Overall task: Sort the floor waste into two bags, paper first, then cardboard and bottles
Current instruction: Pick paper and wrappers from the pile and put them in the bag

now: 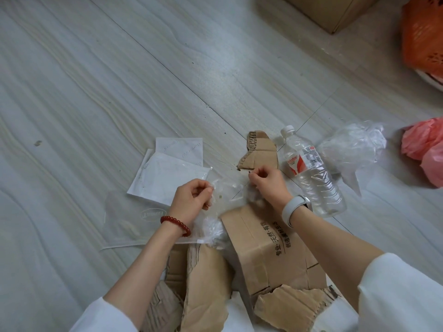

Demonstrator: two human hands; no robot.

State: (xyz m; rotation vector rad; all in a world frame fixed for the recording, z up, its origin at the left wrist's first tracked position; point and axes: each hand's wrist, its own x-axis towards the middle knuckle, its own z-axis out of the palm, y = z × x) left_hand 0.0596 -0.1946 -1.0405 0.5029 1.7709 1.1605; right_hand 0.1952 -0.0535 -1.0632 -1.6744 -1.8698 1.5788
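My left hand and my right hand each pinch an edge of a thin clear plastic bag, held stretched between them just above the floor. White paper sheets lie flat beyond my left hand. A torn cardboard scrap lies past my right hand. An empty clear water bottle with a red label lies on its side to the right. Several torn cardboard pieces lie close under my forearms.
A crumpled clear plastic bag sits right of the bottle, and a pink plastic bag further right. A flat clear sleeve lies at the left. A cardboard box and an orange basket stand at the far right.
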